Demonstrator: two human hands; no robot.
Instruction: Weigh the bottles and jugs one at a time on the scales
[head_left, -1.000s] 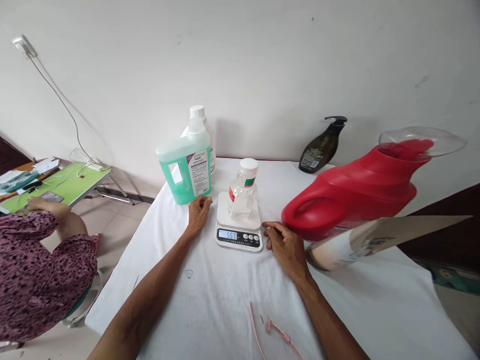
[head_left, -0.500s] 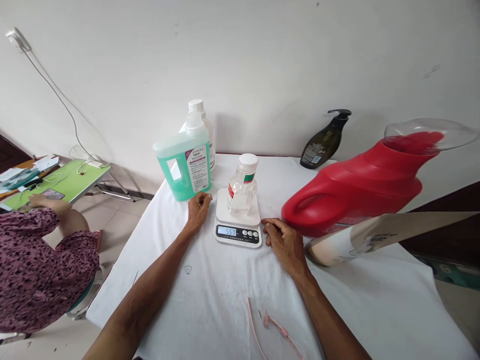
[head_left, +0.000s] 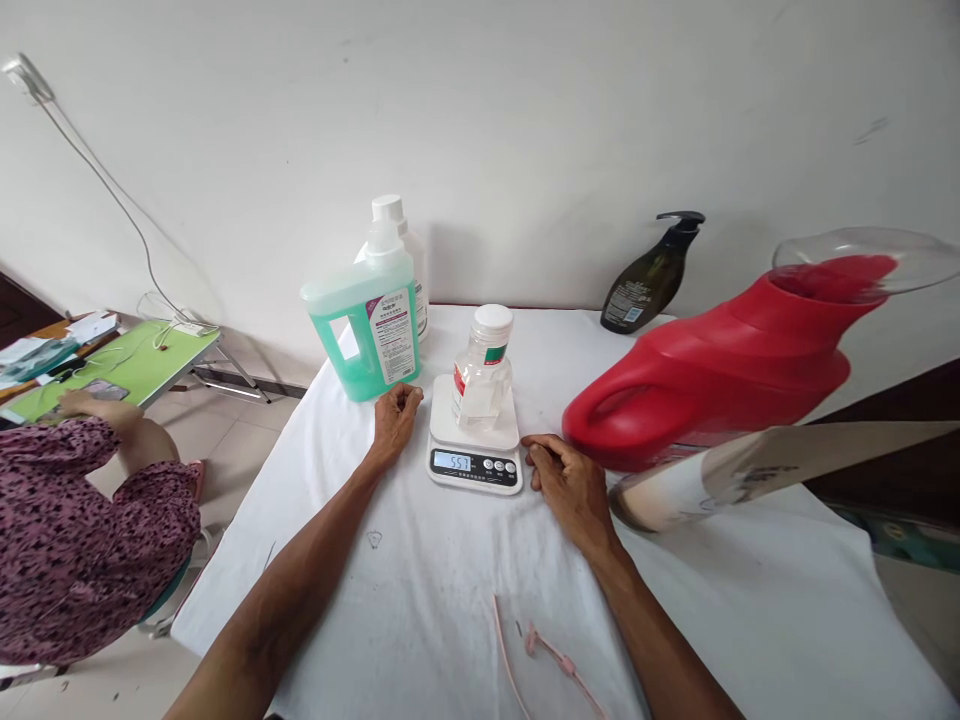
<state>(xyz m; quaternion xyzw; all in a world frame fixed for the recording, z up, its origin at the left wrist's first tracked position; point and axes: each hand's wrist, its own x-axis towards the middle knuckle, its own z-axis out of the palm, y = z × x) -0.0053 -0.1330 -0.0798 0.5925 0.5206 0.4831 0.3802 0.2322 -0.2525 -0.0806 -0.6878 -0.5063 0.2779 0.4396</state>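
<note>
A small clear bottle (head_left: 481,377) with a white cap stands on a white kitchen scale (head_left: 474,450) whose display reads 557. My left hand (head_left: 396,420) rests as a loose fist on the white tablecloth just left of the scale, holding nothing. My right hand (head_left: 564,480) lies curled on the cloth beside the scale's right edge, also holding nothing. A green liquid jug (head_left: 365,325) stands behind my left hand, with a white bottle (head_left: 405,250) behind it.
A big red jug (head_left: 720,370) with a clear cap lies close on the right, over a tilted cardboard tube (head_left: 750,475). A dark pump bottle (head_left: 651,278) stands by the wall. A pink cord (head_left: 544,655) lies near me. A person in a patterned sleeve (head_left: 75,540) sits left at a green table (head_left: 127,365).
Only the view shifted slightly; both hands and the bottle on the scale stay where they were.
</note>
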